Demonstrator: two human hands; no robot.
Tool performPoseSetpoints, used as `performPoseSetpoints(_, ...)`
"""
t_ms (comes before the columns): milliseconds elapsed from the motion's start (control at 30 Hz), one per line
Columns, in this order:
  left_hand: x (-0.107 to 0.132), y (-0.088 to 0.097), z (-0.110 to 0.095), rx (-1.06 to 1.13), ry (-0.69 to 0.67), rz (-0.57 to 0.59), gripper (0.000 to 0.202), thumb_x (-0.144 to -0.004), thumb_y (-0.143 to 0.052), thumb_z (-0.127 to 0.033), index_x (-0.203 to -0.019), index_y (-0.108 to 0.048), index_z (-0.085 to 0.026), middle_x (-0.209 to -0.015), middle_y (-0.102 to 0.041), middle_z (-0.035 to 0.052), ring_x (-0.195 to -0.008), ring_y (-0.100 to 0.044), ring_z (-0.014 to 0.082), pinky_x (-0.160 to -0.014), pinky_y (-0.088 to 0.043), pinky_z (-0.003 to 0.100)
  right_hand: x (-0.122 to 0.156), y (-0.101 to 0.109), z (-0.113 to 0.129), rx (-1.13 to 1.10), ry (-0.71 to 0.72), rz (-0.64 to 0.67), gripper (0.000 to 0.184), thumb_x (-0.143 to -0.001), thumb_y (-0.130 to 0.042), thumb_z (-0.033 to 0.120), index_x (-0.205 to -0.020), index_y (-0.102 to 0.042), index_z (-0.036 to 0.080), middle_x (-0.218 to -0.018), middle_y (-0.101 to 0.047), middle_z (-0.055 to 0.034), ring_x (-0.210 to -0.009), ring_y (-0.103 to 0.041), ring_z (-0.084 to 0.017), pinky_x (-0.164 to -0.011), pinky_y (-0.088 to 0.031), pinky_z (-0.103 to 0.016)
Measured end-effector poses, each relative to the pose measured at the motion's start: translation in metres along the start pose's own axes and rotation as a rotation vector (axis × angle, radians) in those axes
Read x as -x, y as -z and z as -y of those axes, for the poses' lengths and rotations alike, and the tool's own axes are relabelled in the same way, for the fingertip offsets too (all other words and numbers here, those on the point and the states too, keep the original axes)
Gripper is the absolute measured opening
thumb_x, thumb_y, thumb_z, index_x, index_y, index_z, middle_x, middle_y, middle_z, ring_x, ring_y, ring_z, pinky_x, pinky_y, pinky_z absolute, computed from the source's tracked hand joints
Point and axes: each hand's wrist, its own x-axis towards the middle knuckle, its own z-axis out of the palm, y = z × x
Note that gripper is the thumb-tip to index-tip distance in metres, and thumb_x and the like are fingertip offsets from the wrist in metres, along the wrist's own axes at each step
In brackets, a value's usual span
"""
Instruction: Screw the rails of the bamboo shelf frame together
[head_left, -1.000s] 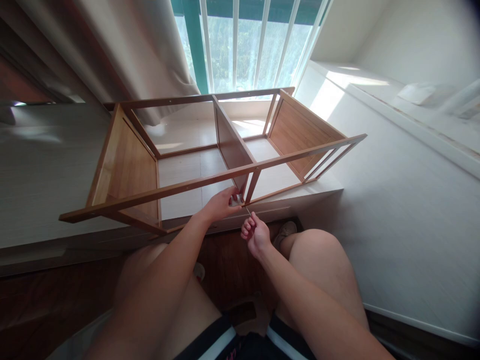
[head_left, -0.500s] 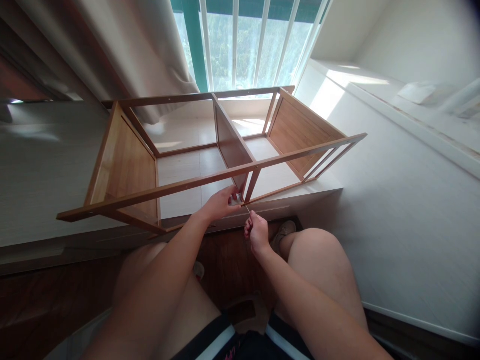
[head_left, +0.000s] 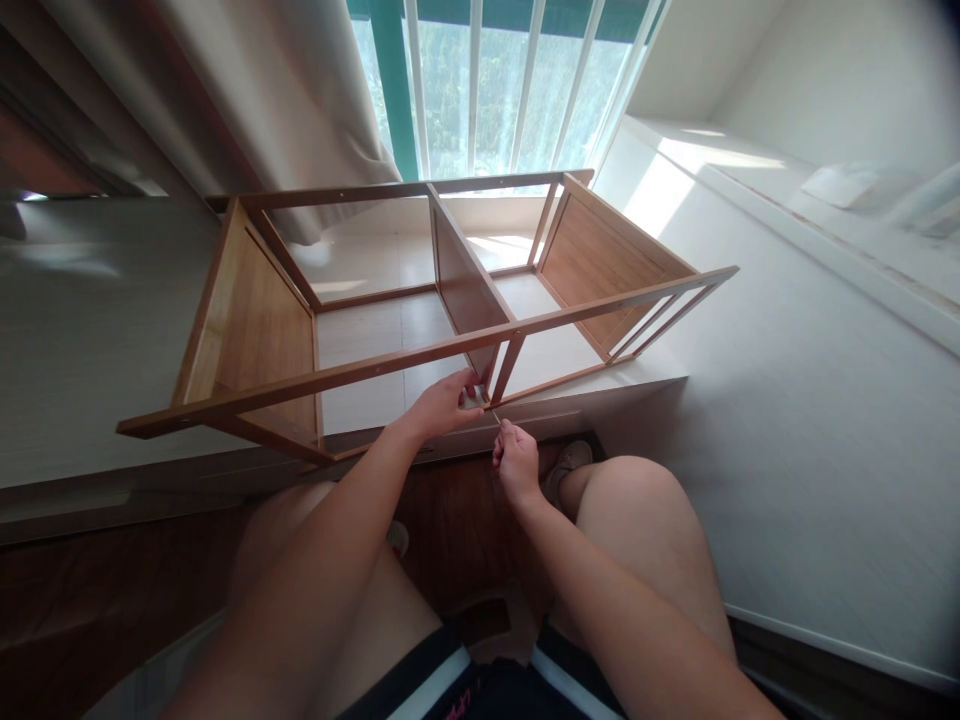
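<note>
Beige curtain folds are hanging at far left above a pale ledge, where a wooden frame is lying on its side, probably stiff and fairly light, best gripped by its near long rail. At the near lower joint, the left hand is bending its fingers beside the middle panel; whether they are clamping it cannot be told. Rightward, the right hand is pinching a thin tool, its fist hiding the rear end, the tip's contact appearing too small to judge.

Two hands, one thin tool, one wooden frame and three panels are visible.
</note>
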Motion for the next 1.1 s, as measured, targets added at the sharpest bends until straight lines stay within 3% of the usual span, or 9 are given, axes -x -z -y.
performPoseSetpoints(133, 0.0, -0.001, 0.001, 0.006, -0.005, -0.008, 0.035, -0.07, -0.064, -0.036, -0.1, -0.052, -0.021, -0.083, -0.06, -0.0001, -0.068, -0.053, 0.0135, -0.062, -0.041, 0.027, 0.0, 0.002, 0.002, 0.105, 0.07, -0.019, 0.046, -0.085, -0.045, 0.058, -0.056, -0.042, 0.022, -0.045, -0.042, 0.0034, -0.042, -0.037, -0.011, -0.045, -0.028, -0.026)
performPoseSetpoints(367, -0.001, -0.001, 0.002, -0.002, -0.004, -0.003, 0.035, -0.07, -0.064, -0.036, -0.099, -0.052, -0.021, -0.083, -0.06, -0.0003, -0.068, -0.053, 0.0132, -0.061, -0.041, 0.026, 0.004, 0.008, 0.008, 0.488, 0.33, -0.086, 0.04, -0.09, -0.045, 0.047, -0.059, -0.043, 0.022, -0.057, -0.045, 0.0004, -0.055, -0.037, -0.014, -0.055, -0.022, -0.027)
performPoseSetpoints(600, 0.0, -0.001, 0.001, -0.004, -0.007, -0.015, 0.035, -0.07, -0.064, -0.036, -0.099, -0.052, -0.021, -0.081, -0.059, -0.0007, -0.066, -0.052, 0.013, -0.06, -0.04, 0.026, 0.004, 0.011, 0.006, 0.638, 0.411, -0.094, 0.032, -0.093, -0.045, 0.04, -0.066, -0.048, 0.022, -0.068, -0.049, -0.0015, -0.06, -0.039, -0.014, -0.056, -0.016, -0.027)
performPoseSetpoints(800, 0.0, -0.001, -0.001, 0.001, 0.018, -0.006, 0.036, -0.069, -0.063, -0.036, -0.1, -0.053, -0.021, -0.081, -0.059, -0.0001, -0.067, -0.053, 0.014, -0.062, -0.041, 0.027, 0.003, 0.011, 0.002, 0.671, 0.395, -0.099, 0.032, -0.093, -0.046, 0.039, -0.066, -0.048, 0.022, -0.069, -0.05, -0.0015, -0.06, -0.04, -0.014, -0.055, -0.017, -0.027)
performPoseSetpoints(1100, 0.0, -0.001, 0.001, -0.009, -0.002, -0.006, 0.035, -0.07, -0.063, -0.036, -0.1, -0.051, -0.021, -0.082, -0.059, -0.0004, -0.066, -0.052, 0.0133, -0.06, -0.04, 0.027, -0.003, 0.013, -0.002, 0.463, 0.344, -0.046, 0.041, -0.093, -0.04, 0.044, -0.058, -0.044, 0.022, -0.054, -0.044, 0.0016, -0.053, -0.037, -0.014, -0.056, -0.024, -0.027)
